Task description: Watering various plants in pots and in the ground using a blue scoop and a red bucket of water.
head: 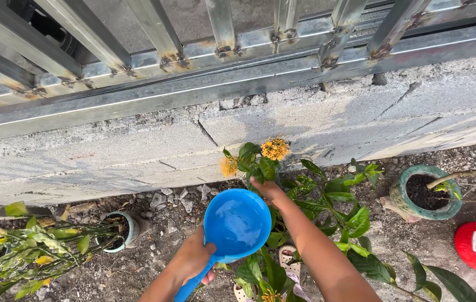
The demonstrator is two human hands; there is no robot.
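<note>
The left hand is wrapped around the handle of a round blue plastic water dipper, held above the gravel. The right hand pinches the stem of a green-leaved plant with orange-yellow flower clusters beside the grey concrete wall.

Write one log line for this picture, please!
left hand: holds blue dipper | right hand: touches plant with yellow flowers | dipper: holds water
</note>
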